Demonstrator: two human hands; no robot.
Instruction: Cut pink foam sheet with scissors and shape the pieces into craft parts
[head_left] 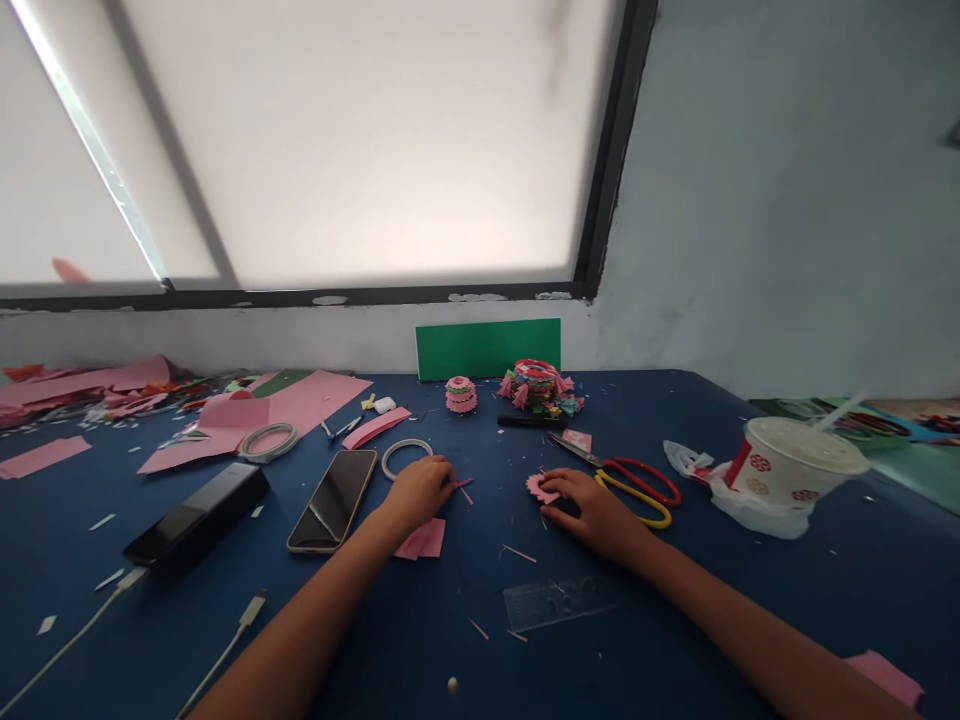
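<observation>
My left hand (424, 487) rests low over the blue table, its fingers curled together at thin pink paper strips (466, 492). Between thumb and fingers of my right hand (592, 508) is a pink scalloped paper piece (535, 488), lying at table level and partly covered by the fingers. Beneath my left wrist are small pink paper pieces (429, 540). Scissors (637, 492) with red and yellow handles lie just beyond my right hand. A roll of tape (401, 455) sits behind the left one. Closer to me lies a clear ruler (555, 603).
A phone (334, 500) and a black power bank (199, 515) with a cable lie left. A paper cup (787, 465) with a straw stands right. Stacked pink paper rings (460, 395), a decorated paper piece (536, 385) and a black marker (531, 421) are at the back.
</observation>
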